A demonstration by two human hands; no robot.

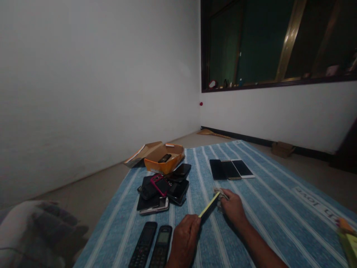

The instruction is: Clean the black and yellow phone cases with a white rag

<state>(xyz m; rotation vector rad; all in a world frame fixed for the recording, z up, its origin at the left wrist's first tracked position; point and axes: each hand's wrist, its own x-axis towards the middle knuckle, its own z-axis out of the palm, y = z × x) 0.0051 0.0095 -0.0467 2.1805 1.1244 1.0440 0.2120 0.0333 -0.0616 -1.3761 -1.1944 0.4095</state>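
My left hand (185,237) grips the near end of a thin, flat phone (209,205), seen nearly edge-on with a yellow-green side and a dark underside. At its far end my right hand (234,209) is closed on a crumpled greyish cloth (219,192), which touches the phone. Two black keypad phones, one on the left (143,243) and one with a pale screen (162,242), lie beside my left hand. Beyond my right hand, three smartphones (233,170) lie side by side.
A blue-and-white striped cloth (195,167) covers the surface. A pile of phones (164,190) lies left of centre. Behind it an open orange box (160,163) holds a phone (164,158). A yellow-green object (347,238) stands at the right edge.
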